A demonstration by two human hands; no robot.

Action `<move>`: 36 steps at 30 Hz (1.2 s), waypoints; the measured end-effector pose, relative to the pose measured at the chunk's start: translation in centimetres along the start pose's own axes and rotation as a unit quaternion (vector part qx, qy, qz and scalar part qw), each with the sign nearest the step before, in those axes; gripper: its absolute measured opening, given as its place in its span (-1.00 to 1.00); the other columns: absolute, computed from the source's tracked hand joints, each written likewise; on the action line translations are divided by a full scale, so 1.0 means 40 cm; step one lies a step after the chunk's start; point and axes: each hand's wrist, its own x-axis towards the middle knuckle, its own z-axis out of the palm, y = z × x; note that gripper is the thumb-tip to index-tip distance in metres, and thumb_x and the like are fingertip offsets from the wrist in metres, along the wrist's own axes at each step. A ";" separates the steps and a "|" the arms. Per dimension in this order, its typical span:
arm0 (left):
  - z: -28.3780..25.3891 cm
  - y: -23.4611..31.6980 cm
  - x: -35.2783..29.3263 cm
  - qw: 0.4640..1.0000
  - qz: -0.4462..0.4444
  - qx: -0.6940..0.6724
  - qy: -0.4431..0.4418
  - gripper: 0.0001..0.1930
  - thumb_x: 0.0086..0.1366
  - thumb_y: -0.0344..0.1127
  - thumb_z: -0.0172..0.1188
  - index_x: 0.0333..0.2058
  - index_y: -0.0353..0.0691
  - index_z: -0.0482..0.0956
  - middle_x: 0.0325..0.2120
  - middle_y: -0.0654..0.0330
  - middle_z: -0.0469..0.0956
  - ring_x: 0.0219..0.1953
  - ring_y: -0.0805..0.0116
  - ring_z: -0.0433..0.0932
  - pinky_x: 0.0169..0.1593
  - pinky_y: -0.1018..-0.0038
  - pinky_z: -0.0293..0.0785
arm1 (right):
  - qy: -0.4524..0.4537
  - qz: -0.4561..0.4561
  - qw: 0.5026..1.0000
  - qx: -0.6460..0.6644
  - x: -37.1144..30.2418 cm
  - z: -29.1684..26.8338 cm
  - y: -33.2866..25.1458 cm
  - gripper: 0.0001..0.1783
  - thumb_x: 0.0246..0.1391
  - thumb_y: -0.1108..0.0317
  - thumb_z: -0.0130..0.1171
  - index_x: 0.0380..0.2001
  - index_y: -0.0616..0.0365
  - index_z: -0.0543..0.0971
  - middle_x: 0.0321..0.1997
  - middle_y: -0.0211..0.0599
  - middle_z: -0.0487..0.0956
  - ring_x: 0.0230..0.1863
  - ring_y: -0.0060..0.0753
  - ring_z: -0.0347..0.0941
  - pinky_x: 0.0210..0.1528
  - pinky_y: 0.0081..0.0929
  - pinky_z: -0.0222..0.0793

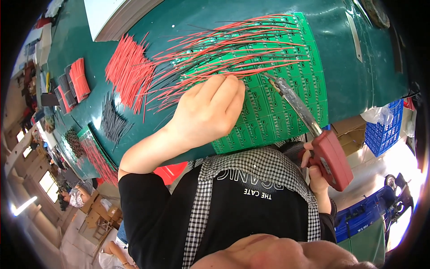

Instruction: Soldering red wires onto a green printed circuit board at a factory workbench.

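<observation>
A large green panel of circuit boards (286, 114) lies on the bench before me, with rows of red and black wires (242, 42) fanned across its far part toward the left. My left hand (208, 107) is closed over the panel, its fingertips pinched at a red wire; the grip itself is mostly hidden by the fingers. My right hand (315, 172) wraps round the handle of a red soldering gun (332, 159). The gun's metal barrel slants up to the left, and its thin tip is close to the wire ends, right of my left fingertips. Whether it touches cannot be told.
A heap of loose red wires (127, 69) and a smaller heap of black wires (113, 119) lie left on the green bench (179, 11). Tied wire bundles (78, 80) sit farther left. A metal strip (354, 38) lies right. A blue crate (384, 127) stands beyond the edge.
</observation>
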 end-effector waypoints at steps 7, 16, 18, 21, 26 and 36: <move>0.010 0.012 0.025 0.997 -0.001 -0.047 0.059 -0.69 -0.16 -0.50 0.18 -0.32 -0.39 0.57 -0.40 0.12 0.48 -0.38 0.27 0.53 -0.37 0.45 0.52 | 0.007 0.017 0.993 0.114 0.000 -0.002 0.000 -0.28 -0.19 0.41 0.35 0.09 0.38 0.34 -0.24 -0.13 0.58 -0.49 -0.44 0.50 -0.44 -0.59 0.39; 0.023 0.012 0.048 0.999 0.004 -0.028 0.034 -0.66 -0.17 -0.49 0.17 -0.30 -0.42 0.57 -0.39 0.11 0.47 -0.39 0.25 0.51 -0.37 0.44 0.51 | 0.010 -0.049 0.970 -0.236 -0.034 -0.024 0.067 -0.63 -0.21 0.45 0.33 -0.21 0.14 0.58 -0.05 -0.10 0.55 -0.22 -0.15 0.59 -0.26 -0.42 0.52; 0.021 0.013 0.048 0.999 0.002 -0.026 0.019 -0.66 -0.17 -0.49 0.17 -0.30 -0.43 0.57 -0.39 0.11 0.47 -0.39 0.25 0.51 -0.37 0.45 0.51 | 0.002 -0.061 0.965 -0.254 -0.031 -0.026 0.065 -0.60 -0.20 0.45 0.34 -0.17 0.17 0.57 -0.03 -0.09 0.54 -0.22 -0.15 0.59 -0.25 -0.42 0.52; 0.022 0.015 0.051 0.999 0.003 -0.021 0.024 -0.66 -0.16 -0.50 0.17 -0.29 -0.44 0.56 -0.38 0.10 0.47 -0.40 0.25 0.51 -0.37 0.45 0.51 | 0.004 -0.059 0.983 -0.176 -0.014 -0.026 0.052 -0.54 -0.20 0.43 0.36 -0.12 0.21 0.55 -0.02 -0.06 0.53 -0.20 -0.13 0.59 -0.23 -0.43 0.51; 0.021 0.019 0.052 1.000 0.004 -0.007 0.018 -0.66 -0.16 -0.50 0.18 -0.29 -0.44 0.56 -0.38 0.11 0.47 -0.39 0.27 0.51 -0.37 0.46 0.51 | 0.014 -0.058 0.996 -0.072 0.004 -0.016 0.023 -0.45 -0.22 0.46 0.36 -0.06 0.27 0.50 -0.12 -0.06 0.58 -0.20 -0.15 0.60 -0.21 -0.43 0.50; 0.008 0.022 0.059 1.000 0.002 0.003 -0.009 -0.65 -0.16 -0.51 0.17 -0.28 -0.43 0.56 -0.37 0.11 0.46 -0.38 0.27 0.50 -0.36 0.47 0.50 | 0.054 0.038 0.997 -0.027 -0.016 -0.028 0.029 -0.26 -0.30 0.43 0.42 0.05 0.33 0.39 -0.18 -0.11 0.59 -0.35 -0.33 0.57 -0.34 -0.56 0.45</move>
